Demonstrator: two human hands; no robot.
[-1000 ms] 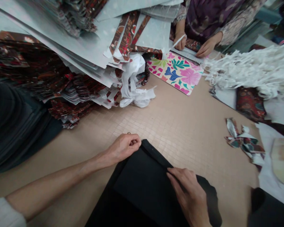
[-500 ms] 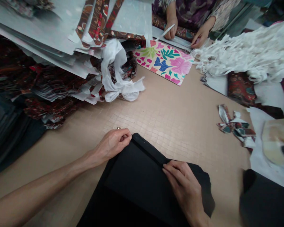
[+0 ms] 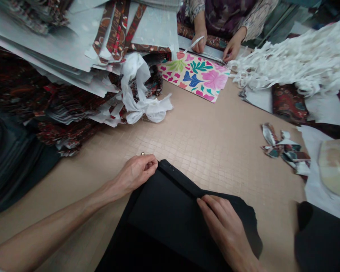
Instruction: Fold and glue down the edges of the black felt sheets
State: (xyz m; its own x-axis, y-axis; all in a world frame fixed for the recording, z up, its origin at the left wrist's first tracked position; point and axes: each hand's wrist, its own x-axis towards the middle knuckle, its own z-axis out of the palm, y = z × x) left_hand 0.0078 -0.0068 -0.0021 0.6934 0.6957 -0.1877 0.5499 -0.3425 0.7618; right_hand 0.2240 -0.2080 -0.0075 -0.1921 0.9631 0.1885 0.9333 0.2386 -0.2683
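Observation:
A piece of black fabric (image 3: pixel 170 219) lies on the tan table, with a narrow folded strip along its far edge. My left hand (image 3: pixel 138 170) pinches the far left corner of this fabric, fingers curled closed, and a ring shows on it. Lower down the same fold, my right hand (image 3: pixel 225 223) has its fingertips pressed together on the fabric; its thumb is hidden. To the right of that hand the fabric spreads out with an uneven edge.
Stacked patterned and pale pieces (image 3: pixel 73 49) rise at left beside dark folded cloth (image 3: pixel 14 162). Across the table, a person's hands (image 3: pixel 200 39) hold a white strip near a floral card (image 3: pixel 197 73). White strips (image 3: pixel 294 56) heap at right, above patterned scraps (image 3: pixel 286 149).
The view has shifted slightly. My right hand has slid a little to the right along the fold; my left hand stays at the corner.

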